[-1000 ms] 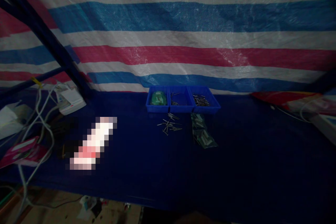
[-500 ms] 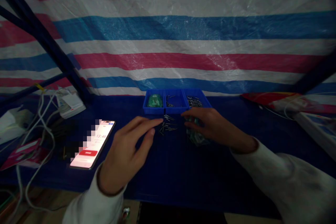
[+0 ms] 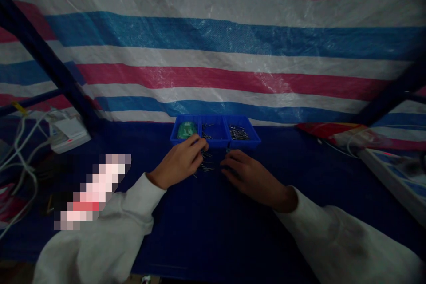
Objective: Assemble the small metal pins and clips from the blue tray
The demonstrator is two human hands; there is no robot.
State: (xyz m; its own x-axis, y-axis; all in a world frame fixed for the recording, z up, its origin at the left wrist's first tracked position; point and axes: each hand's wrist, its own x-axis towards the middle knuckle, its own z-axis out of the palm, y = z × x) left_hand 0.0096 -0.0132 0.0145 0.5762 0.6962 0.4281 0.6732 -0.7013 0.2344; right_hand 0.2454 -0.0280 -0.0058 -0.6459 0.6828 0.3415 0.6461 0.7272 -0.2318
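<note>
Head view, loose metal fasteners [image 3: 207,169] between the hands [image 3: 179,162] [image 3: 251,179], nearer the left

On the blue table [image 3: 206,230] lie a compartmented tray [image 3: 218,143], metal pieces [image 3: 207,169] and a red packet [image 3: 324,132]

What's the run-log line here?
left hand: at loose metal pieces | right hand: beside them | both grips: unclear | blue tray: behind

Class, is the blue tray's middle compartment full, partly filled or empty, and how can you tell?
Partly filled: a few thin metal pieces lie toward the left of the middle compartment, and bare blue floor shows beside them.
</note>
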